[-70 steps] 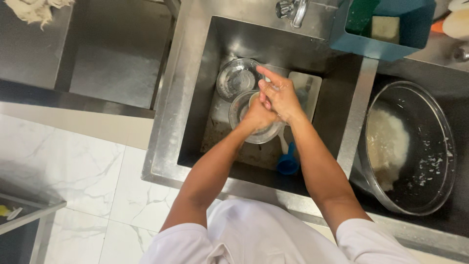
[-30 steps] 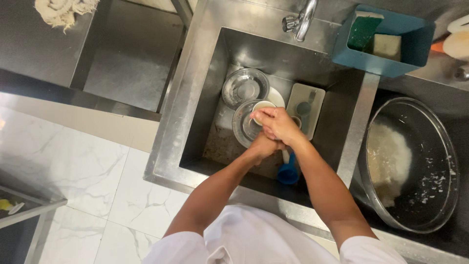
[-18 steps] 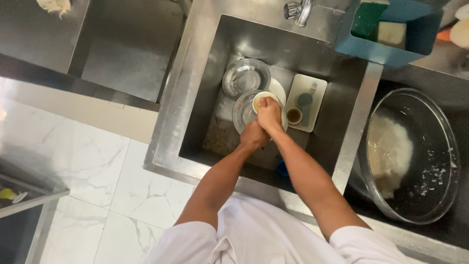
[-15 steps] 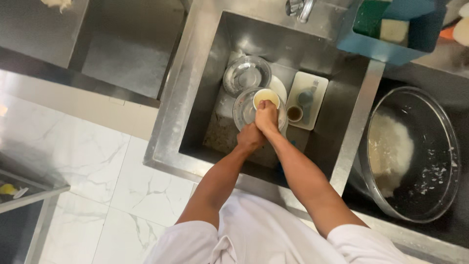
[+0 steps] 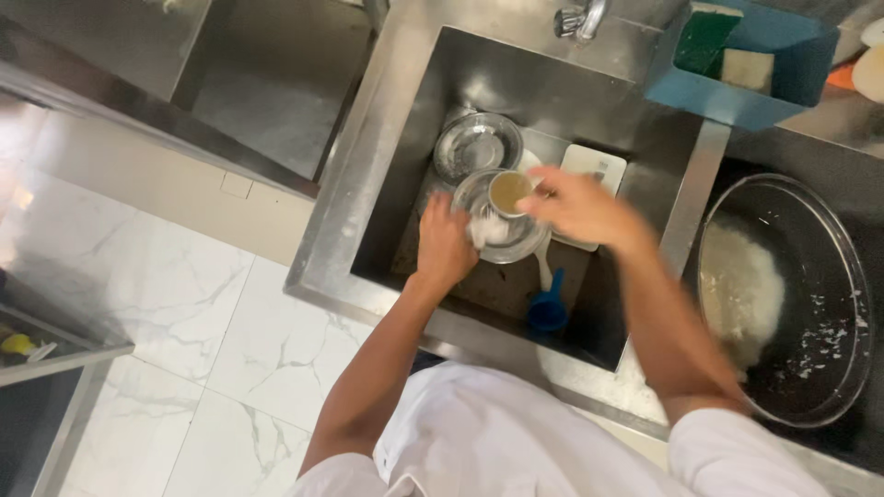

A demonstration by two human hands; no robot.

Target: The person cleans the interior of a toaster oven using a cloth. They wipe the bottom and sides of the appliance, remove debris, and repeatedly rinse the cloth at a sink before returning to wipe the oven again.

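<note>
At frame centre, your left hand gripped one white cloth inside one of two glass bowls; your right hand pinched one small cup.

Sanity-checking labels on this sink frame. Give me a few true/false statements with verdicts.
1. The right hand holds a small cup over the sink. True.
2. The left hand is resting on the faucet. False: it is down in the sink at the clear glass bowl, touching a whitish wad; the faucet is untouched.
3. The blue caddy at the sink's edge holds sponges. True: a green one and a pale one.
4. The large bowl to the right is empty. False: it holds suds or white residue.
5. A blue scoop lies in the sink. True.
</note>
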